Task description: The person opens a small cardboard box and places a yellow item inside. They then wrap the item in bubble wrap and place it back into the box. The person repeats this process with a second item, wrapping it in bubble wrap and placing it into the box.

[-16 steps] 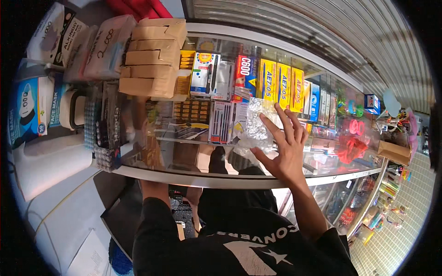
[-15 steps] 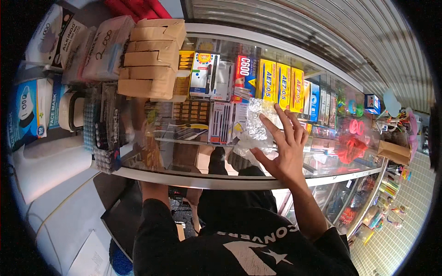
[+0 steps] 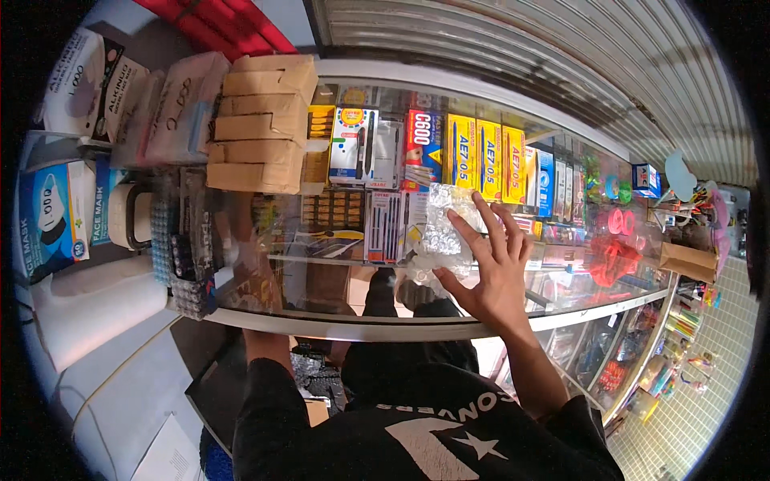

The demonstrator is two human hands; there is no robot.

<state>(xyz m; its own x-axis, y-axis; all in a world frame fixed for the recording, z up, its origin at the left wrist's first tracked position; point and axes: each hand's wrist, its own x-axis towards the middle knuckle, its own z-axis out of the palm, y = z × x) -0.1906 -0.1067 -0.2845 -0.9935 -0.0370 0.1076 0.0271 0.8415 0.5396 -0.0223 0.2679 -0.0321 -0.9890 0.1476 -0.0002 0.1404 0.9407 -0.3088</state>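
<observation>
My right hand (image 3: 493, 276) lies over a crinkled, shiny piece of clear plastic wrap (image 3: 449, 224) on the glass counter top (image 3: 329, 293). Its fingers are spread and the fingertips touch the wrap's right side, without closing round it. My left forearm (image 3: 266, 346) reaches in below the counter's front edge. Beyond that edge the arm shows only dimly through the glass, and the left hand's fingers cannot be made out. Beneath the glass near the wrap are yellow boxes (image 3: 491, 160), a red and blue box (image 3: 423, 148) and a pack of pens (image 3: 385, 227).
Stacked brown cardboard boxes (image 3: 261, 124) stand on the counter's left, beside plastic-wrapped packs (image 3: 188, 104) and face mask boxes (image 3: 56, 212). A white roll (image 3: 100, 309) lies at the left. A corrugated shutter (image 3: 513, 48) rises behind the counter. An open brown carton (image 3: 688, 261) sits far right.
The view has tilted slightly, so the counter's goods sit a little lower in the picture. My right hand stays spread on the plastic wrap; my left arm remains below the counter edge.
</observation>
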